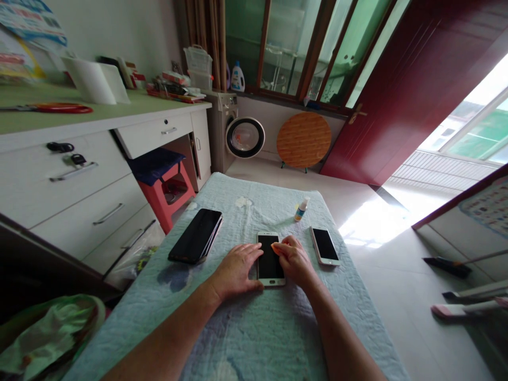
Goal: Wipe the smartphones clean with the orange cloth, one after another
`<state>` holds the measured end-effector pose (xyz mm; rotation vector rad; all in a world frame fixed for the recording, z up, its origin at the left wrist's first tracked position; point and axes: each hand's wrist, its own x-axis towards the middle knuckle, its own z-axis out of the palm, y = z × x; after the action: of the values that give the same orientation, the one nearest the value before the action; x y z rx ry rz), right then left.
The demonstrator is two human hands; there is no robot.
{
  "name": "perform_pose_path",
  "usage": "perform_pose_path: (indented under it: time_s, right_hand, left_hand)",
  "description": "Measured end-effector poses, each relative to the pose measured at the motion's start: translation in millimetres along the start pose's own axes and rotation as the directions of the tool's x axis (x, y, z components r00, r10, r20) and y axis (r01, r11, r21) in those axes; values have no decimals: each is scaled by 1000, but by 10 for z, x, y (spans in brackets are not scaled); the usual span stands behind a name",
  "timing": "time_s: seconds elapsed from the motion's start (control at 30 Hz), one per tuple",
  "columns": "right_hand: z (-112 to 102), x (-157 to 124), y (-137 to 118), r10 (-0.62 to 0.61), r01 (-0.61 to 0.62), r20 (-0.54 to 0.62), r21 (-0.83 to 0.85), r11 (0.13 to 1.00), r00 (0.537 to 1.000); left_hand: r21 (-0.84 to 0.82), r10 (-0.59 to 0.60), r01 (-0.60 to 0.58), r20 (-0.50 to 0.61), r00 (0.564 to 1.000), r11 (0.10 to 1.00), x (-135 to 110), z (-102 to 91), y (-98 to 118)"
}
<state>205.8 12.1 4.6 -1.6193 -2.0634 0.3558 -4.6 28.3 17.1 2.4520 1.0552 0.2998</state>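
Note:
A white smartphone (270, 281) with a dark screen lies face up on the cloth-covered table, between my two hands. My left hand (239, 266) steadies it along its left edge, fingertips near the upper side and thumb at the lower corner. In my right hand (295, 260), closed in a pinch, is a small orange piece (274, 247) that looks like cloth, pressed to the screen. Most of that piece is hidden by the fingers. To the right rests another white smartphone (325, 246). A stack of dark phones (197, 235) lies to the left. Beyond stands a small spray bottle (301, 209).
The table wears a pale blue quilted cover (254, 328). White drawers (87, 185) and a pink stool (169, 193) flank its left side. A bin (97, 312) sits at lower left. Farther back are a washing machine (222, 132) and a round wooden tabletop (304, 138).

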Motion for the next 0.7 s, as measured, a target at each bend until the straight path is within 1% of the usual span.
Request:
perform_pose_path:
  time_s: [0.1, 0.17, 0.27, 0.37, 0.4, 0.47, 0.57, 0.63, 0.7]
  right_hand:
    - [-98, -79, -102, -63, 63, 77, -1, 998, 995]
    - [-160, -127, -164, -103, 100, 132, 30, 995, 986]
    - [-235, -170, -225, -174, 148, 225, 126, 981, 959]
    - [-253, -170, -234, -195, 139, 275, 210, 968, 942]
    - [-239, -161, -226, -180, 121, 273, 221, 968, 945]
    - [-182, -133, -198, -129, 79, 229, 215, 973, 965]
    - [-60, -72, -140, -35, 19, 99, 161, 987, 994]
    - [16, -30, -102, 20, -22, 21, 120, 992, 1000]
    - [72, 0, -67, 58, -55, -29, 98, 994, 998]
  left_hand:
    - [-4, 5, -5, 1, 1000, 1000, 3, 14, -14]
    - [-9, 10, -10, 0, 1000, 1000, 7, 26, -24]
    - [-11, 8, -8, -2, 1000, 1000, 10, 37, -34]
    - [-14, 6, -6, -4, 1000, 1000, 8, 34, -33]
    - [-16, 6, -6, -3, 1000, 1000, 8, 31, -30]
    - [-21, 6, -6, 0, 1000, 1000, 8, 22, -23]
    - [-28, 11, -11, -2, 1000, 1000, 9, 13, -15]
    - [-25, 12, -13, -9, 1000, 1000, 10, 14, -16]
    - [-18, 11, -11, -15, 1000, 1000, 9, 19, -21]
